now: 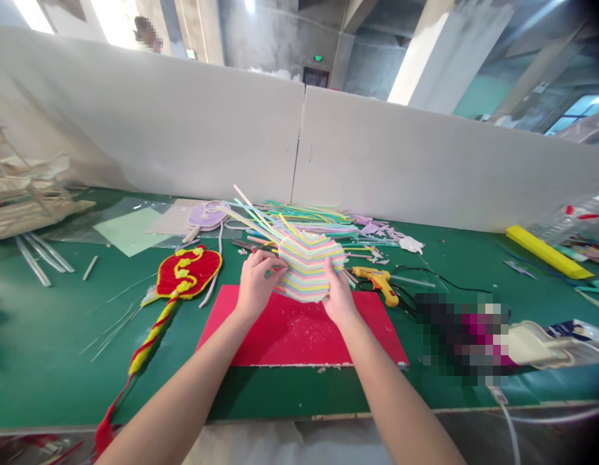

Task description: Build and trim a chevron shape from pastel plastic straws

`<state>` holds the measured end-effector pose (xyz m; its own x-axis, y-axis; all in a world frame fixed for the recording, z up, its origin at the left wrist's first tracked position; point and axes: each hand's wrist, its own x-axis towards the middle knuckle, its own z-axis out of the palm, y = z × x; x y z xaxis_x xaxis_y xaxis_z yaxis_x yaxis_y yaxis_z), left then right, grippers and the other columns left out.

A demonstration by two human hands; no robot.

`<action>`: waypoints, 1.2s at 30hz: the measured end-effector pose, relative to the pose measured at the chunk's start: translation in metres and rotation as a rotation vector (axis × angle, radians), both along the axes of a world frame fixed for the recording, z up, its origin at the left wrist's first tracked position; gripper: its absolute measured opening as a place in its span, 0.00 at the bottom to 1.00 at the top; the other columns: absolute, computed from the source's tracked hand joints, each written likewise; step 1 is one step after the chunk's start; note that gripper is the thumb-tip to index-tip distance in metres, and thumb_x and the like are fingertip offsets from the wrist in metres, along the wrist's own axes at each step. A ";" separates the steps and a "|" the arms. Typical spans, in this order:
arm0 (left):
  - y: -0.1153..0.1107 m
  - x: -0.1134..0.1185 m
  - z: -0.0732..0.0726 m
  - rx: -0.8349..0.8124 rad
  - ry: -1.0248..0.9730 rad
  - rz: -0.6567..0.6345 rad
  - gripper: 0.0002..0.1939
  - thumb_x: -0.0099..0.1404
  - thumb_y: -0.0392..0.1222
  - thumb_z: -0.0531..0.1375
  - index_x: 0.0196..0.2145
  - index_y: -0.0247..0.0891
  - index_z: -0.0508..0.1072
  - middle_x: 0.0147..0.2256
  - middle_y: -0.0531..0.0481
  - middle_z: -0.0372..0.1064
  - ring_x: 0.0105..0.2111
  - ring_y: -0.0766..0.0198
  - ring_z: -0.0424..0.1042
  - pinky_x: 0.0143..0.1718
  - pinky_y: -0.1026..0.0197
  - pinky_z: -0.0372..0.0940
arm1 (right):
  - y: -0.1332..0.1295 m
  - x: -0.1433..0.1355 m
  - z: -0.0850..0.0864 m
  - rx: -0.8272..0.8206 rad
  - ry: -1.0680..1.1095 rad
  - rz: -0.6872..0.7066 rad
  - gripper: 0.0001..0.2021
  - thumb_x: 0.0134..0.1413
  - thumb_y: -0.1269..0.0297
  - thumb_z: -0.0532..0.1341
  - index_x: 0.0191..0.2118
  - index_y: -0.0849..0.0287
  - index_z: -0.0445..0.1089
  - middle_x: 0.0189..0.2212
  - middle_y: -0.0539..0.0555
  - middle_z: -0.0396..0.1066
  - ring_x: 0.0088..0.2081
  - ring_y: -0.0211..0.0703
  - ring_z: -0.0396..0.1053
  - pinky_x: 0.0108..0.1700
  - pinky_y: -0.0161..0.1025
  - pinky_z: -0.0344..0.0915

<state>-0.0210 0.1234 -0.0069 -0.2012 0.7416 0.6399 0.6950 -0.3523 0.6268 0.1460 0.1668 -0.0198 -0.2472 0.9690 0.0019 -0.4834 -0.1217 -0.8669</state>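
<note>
A round panel of pastel zigzag stripes is held up over a red board, with long loose strips fanning out from its upper left. My left hand pinches at the panel's left edge, thumb and forefinger together. My right hand grips its lower right edge, the thumb lying on the front face. Behind the panel lies a pile of coloured strips. To the left rests a red and yellow fan with a wrapped handle and a red tassel.
A yellow glue gun with a black cord lies right of the red board. A lilac fan shape and green sheet are at back left. A yellow bar lies right. White partitions stand behind.
</note>
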 end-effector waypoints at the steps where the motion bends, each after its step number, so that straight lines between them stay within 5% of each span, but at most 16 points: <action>1: 0.000 0.000 0.001 -0.003 -0.004 -0.002 0.03 0.57 0.37 0.61 0.27 0.42 0.75 0.31 0.49 0.69 0.36 0.57 0.66 0.41 0.56 0.58 | 0.000 0.000 0.000 -0.001 -0.006 0.000 0.25 0.51 0.48 0.60 0.53 0.54 0.64 0.39 0.52 0.76 0.44 0.51 0.73 0.45 0.50 0.71; 14: 0.004 -0.007 -0.002 0.045 -0.305 0.114 0.05 0.58 0.40 0.60 0.25 0.39 0.70 0.29 0.52 0.64 0.33 0.63 0.66 0.38 0.61 0.61 | 0.003 0.001 0.001 -0.007 0.116 -0.025 0.24 0.52 0.52 0.61 0.54 0.53 0.63 0.42 0.51 0.76 0.47 0.48 0.72 0.51 0.50 0.68; 27: -0.004 0.005 -0.003 0.151 0.225 0.084 0.03 0.58 0.37 0.63 0.32 0.42 0.75 0.33 0.52 0.71 0.35 0.61 0.67 0.37 0.57 0.56 | -0.006 -0.005 0.007 -0.040 0.164 0.060 0.22 0.53 0.55 0.61 0.53 0.53 0.64 0.44 0.51 0.75 0.50 0.48 0.69 0.51 0.50 0.67; 36: -0.006 0.003 0.000 0.125 0.338 0.083 0.01 0.59 0.41 0.63 0.32 0.44 0.75 0.34 0.52 0.72 0.35 0.61 0.67 0.40 0.56 0.54 | -0.010 -0.005 0.007 -0.068 0.137 0.095 0.19 0.53 0.55 0.61 0.50 0.53 0.66 0.47 0.52 0.73 0.51 0.48 0.69 0.51 0.49 0.68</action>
